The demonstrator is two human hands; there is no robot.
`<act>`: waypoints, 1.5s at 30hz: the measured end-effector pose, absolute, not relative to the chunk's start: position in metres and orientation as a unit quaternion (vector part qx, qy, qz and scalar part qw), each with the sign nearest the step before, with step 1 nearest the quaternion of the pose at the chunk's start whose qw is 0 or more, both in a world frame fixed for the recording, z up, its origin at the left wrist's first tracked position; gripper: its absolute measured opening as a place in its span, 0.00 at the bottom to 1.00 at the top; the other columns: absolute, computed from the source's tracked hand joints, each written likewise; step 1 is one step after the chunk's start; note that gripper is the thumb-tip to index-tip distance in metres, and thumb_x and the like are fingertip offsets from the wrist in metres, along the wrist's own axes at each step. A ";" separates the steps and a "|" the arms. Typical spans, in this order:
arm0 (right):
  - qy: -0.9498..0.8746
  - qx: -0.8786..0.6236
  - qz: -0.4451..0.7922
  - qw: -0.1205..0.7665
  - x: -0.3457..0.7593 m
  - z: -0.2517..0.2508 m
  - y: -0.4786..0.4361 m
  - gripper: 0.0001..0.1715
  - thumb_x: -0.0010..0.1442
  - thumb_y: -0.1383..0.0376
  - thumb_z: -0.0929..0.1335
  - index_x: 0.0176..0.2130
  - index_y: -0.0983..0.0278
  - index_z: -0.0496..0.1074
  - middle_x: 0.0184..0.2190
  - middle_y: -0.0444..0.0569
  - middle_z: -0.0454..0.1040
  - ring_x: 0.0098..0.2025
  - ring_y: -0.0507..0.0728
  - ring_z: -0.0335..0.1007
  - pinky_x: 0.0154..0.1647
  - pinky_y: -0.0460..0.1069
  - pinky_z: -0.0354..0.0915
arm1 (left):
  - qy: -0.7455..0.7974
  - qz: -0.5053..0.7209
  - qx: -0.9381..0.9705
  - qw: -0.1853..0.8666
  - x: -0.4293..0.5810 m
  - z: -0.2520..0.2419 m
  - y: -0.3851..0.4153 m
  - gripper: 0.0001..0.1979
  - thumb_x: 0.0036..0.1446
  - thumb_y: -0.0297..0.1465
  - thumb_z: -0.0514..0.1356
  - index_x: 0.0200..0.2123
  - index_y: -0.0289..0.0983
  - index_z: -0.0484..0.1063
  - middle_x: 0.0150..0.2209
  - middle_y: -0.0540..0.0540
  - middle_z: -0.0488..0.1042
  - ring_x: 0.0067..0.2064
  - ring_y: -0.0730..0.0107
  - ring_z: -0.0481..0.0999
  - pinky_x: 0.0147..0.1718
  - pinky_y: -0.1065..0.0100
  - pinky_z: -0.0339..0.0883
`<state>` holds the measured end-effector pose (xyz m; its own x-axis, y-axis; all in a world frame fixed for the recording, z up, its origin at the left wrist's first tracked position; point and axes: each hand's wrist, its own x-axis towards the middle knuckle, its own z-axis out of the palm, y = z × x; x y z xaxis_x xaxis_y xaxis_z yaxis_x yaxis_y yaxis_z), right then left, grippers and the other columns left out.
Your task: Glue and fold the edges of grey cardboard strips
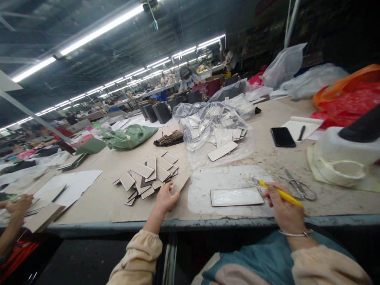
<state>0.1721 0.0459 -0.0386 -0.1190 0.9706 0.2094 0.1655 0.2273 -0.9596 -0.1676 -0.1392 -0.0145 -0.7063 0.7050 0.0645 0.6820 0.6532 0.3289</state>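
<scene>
My left hand (pixel 166 198) is at the right side of a loose pile of small beige panels (pixel 158 168) with dark edges. Its thumb and fingers close on one beige panel (pixel 181 181), partly hidden by the hand. A slim yellow-handled brush (pixel 286 196) is gripped in my right hand (pixel 283 208), its tip pointing left over the work sheet. Just left of that hand, a rectangular panel (pixel 236 196) with a glossy white face and dark border lies flat on a white, stained sheet (pixel 202 186).
Behind the sheet sits a clear plastic bag (pixel 190 136) of panels. To the right are scissors (pixel 299 188), a black phone (pixel 283 137), a pen (pixel 301 133) and a white plastic container (pixel 329 154). Another person's hand (pixel 19 208) works at far left.
</scene>
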 end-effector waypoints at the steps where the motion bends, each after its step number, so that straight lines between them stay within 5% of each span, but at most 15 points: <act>1: -0.625 -0.457 0.417 0.477 0.172 -0.039 0.046 0.23 0.58 0.47 0.63 0.41 0.63 0.70 0.23 0.45 0.70 0.20 0.51 0.60 0.20 0.46 0.61 | 0.904 0.172 0.391 0.023 -0.166 -0.017 -0.140 0.23 0.49 0.35 0.59 0.49 0.33 0.65 0.41 0.41 0.69 0.43 0.63 0.71 0.45 0.65 0.65; 7: -0.633 -0.457 0.414 0.468 0.173 -0.041 0.045 0.22 0.58 0.48 0.63 0.41 0.62 0.70 0.24 0.44 0.69 0.20 0.50 0.60 0.21 0.46 0.62 | 0.854 0.200 0.477 -0.058 -0.168 -0.032 -0.145 0.21 0.51 0.32 0.60 0.49 0.36 0.65 0.46 0.40 0.67 0.50 0.59 0.68 0.51 0.61 0.63; 18: -0.647 -0.444 0.395 0.478 0.174 -0.045 0.046 0.22 0.59 0.49 0.64 0.41 0.64 0.71 0.23 0.45 0.70 0.19 0.50 0.61 0.19 0.46 0.61 | 0.887 0.170 0.429 -0.025 -0.170 -0.030 -0.146 0.23 0.49 0.34 0.63 0.49 0.36 0.69 0.46 0.41 0.70 0.50 0.57 0.68 0.51 0.60 0.61; 28: -0.644 -0.384 0.430 0.503 0.168 -0.040 0.039 0.16 0.60 0.55 0.65 0.43 0.61 0.70 0.31 0.48 0.77 0.25 0.52 0.71 0.25 0.48 0.70 | 0.802 0.390 0.384 0.241 -0.134 0.007 -0.128 0.19 0.53 0.42 0.57 0.40 0.35 0.76 0.37 0.46 0.78 0.39 0.64 0.76 0.37 0.68 0.69; 34: -0.706 -0.347 0.449 0.423 0.168 -0.037 0.038 0.14 0.58 0.55 0.66 0.40 0.61 0.70 0.34 0.47 0.76 0.32 0.54 0.75 0.32 0.48 0.71 | 0.714 0.379 0.475 0.348 -0.074 0.008 -0.084 0.13 0.51 0.37 0.60 0.35 0.37 0.78 0.35 0.47 0.79 0.36 0.65 0.76 0.35 0.69 0.68; 37: -0.723 -0.363 0.428 0.402 0.169 -0.036 0.037 0.11 0.56 0.56 0.68 0.36 0.60 0.69 0.26 0.44 0.75 0.27 0.53 0.73 0.30 0.47 0.69 | 0.681 0.364 0.519 0.367 -0.055 0.004 -0.063 0.12 0.52 0.36 0.59 0.35 0.37 0.78 0.35 0.48 0.79 0.36 0.66 0.76 0.36 0.69 0.68; 40: -0.709 -0.384 0.422 0.413 0.172 -0.035 0.039 0.10 0.56 0.56 0.68 0.30 0.60 0.66 0.19 0.41 0.71 0.22 0.52 0.70 0.26 0.46 0.67 | 0.672 0.387 0.536 0.334 -0.052 -0.001 -0.050 0.12 0.55 0.35 0.57 0.37 0.37 0.77 0.36 0.46 0.79 0.38 0.66 0.75 0.39 0.68 0.69; 45: -0.628 -0.475 0.394 0.474 0.177 -0.036 0.048 0.14 0.53 0.54 0.69 0.29 0.61 0.65 0.18 0.41 0.70 0.21 0.53 0.70 0.23 0.46 0.67 | 0.687 0.434 0.568 0.127 -0.078 -0.020 -0.062 0.11 0.59 0.33 0.54 0.37 0.36 0.76 0.36 0.43 0.76 0.40 0.67 0.74 0.42 0.66 0.68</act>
